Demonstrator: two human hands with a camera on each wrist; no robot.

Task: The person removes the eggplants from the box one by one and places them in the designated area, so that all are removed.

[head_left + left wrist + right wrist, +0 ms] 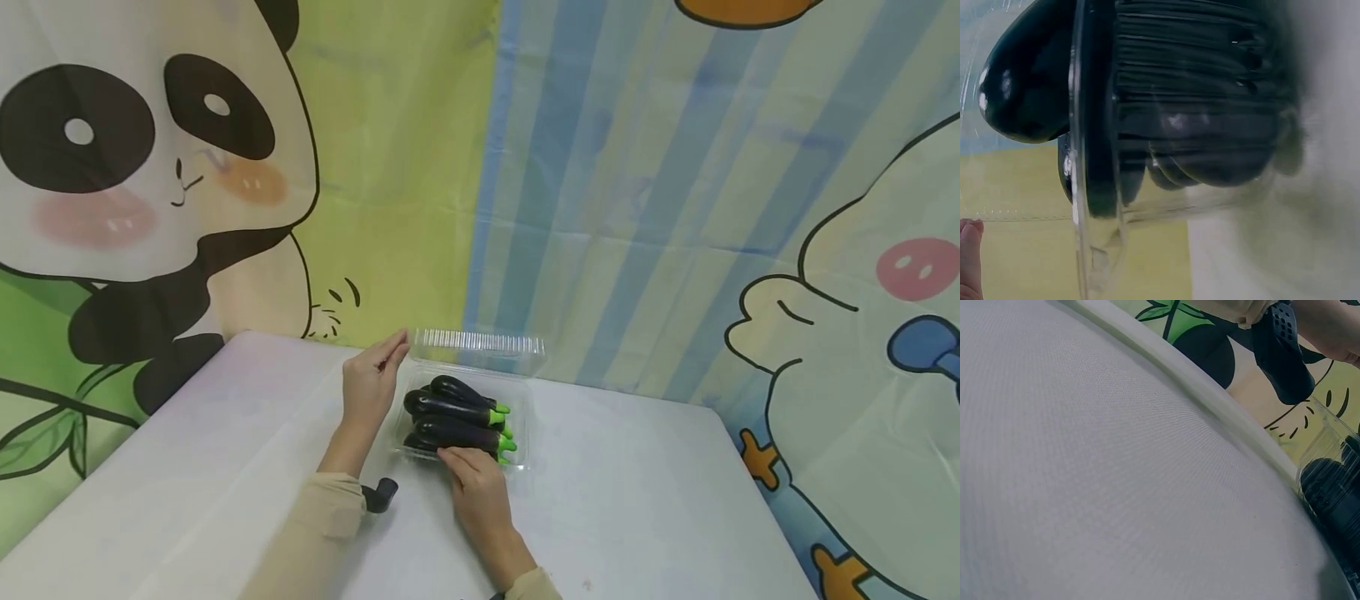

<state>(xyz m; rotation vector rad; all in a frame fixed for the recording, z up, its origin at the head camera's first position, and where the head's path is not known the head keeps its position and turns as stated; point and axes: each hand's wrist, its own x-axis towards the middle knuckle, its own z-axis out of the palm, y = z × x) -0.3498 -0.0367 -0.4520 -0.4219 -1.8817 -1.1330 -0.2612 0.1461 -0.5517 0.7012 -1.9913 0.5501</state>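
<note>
Several dark eggplants with green stems lie piled in a clear plastic box. Its hinged lid stands raised at the back. My left hand pinches the lid's left edge between thumb and fingers; a fingertip shows at that edge in the left wrist view. At the front rim, my right hand holds the box with its fingers. Close up, the left wrist view has dark eggplants above the rim and behind the ribbed wall. The right wrist view leaves out the right hand.
The box stands on a white-covered table, near its back edge. Behind hangs a cartoon-printed cloth with a panda and blue stripes. A black wrist camera juts from the left sleeve, just left of the box's front.
</note>
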